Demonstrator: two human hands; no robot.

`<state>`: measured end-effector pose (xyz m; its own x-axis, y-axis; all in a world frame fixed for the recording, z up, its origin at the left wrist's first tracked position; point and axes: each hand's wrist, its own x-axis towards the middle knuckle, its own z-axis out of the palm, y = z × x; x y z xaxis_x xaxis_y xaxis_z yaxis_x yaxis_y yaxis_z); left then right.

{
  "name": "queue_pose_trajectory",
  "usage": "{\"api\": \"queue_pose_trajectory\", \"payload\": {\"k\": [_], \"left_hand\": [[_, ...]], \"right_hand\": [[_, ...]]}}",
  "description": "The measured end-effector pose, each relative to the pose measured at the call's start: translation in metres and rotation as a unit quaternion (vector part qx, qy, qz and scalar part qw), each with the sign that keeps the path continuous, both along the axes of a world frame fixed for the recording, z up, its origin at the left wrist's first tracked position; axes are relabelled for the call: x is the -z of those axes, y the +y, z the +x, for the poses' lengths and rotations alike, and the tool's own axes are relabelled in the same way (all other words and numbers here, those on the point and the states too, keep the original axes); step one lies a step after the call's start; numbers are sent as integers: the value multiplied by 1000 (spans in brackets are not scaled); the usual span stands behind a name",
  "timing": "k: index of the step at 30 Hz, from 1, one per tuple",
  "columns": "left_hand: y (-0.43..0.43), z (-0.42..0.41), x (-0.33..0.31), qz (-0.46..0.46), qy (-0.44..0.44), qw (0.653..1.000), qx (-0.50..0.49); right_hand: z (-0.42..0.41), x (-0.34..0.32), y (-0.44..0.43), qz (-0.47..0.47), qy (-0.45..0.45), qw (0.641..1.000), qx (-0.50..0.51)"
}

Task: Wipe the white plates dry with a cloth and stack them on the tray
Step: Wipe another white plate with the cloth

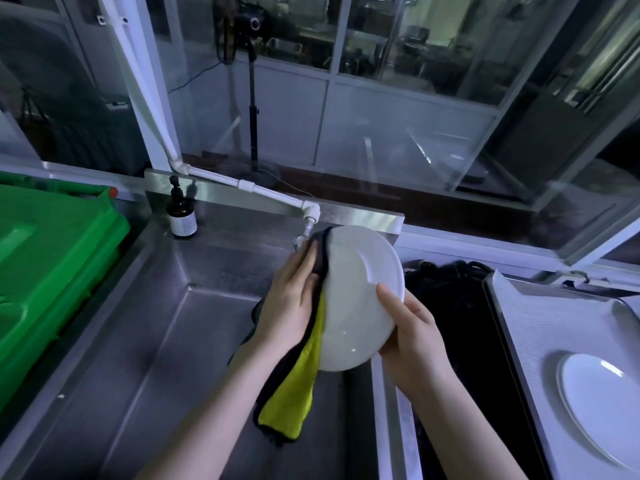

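Your right hand (412, 337) grips the rim of the round white ceramic plate (360, 299), thumb on its face, holding it tilted over the stainless steel sink (138, 341). Your left hand (294, 299), fingers flat, presses the yellow-and-black microfibre cloth (294, 393) against the plate's other side. With that one-edge grip, a hard wipe could twist the plate loose into the basin below your hands. Right of your right hand, a flat steel tray (519, 323) carries a second white plate (602, 407); glass partitions stand beyond
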<state>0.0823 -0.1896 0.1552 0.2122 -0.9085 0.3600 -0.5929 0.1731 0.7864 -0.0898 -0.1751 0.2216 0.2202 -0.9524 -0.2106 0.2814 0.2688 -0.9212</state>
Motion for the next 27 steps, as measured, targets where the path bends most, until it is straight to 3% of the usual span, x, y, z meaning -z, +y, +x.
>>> {"api": "queue_pose_trajectory", "payload": {"k": [3,7,11,14,17,20,24,27], "left_hand": [[-2,5,1,-1,-37,991,-125],[-2,10,-3,57,-96,978,-177],[-2,-1,-13,130,60,975,-168],[-6,-19,-30,204,233,946,-99],[-15,-40,-47,198,335,920,-54],[-18,-60,-61,205,361,906,-82],[-13,-90,-65,209,347,913,-60],[-14,-112,-62,185,348,918,-42]], "right_hand": [[-15,-1,-2,-34,39,998,-23],[-46,-10,-6,-93,100,988,-74],[-70,-23,-11,-205,208,950,-108],[-82,-22,-17,-285,310,898,-126],[-96,-13,-20,-386,384,828,-133],[-114,-8,-21,-482,434,748,-138],[-145,3,-23,-565,507,636,-140],[-171,10,-25,-591,542,581,-138]]}}
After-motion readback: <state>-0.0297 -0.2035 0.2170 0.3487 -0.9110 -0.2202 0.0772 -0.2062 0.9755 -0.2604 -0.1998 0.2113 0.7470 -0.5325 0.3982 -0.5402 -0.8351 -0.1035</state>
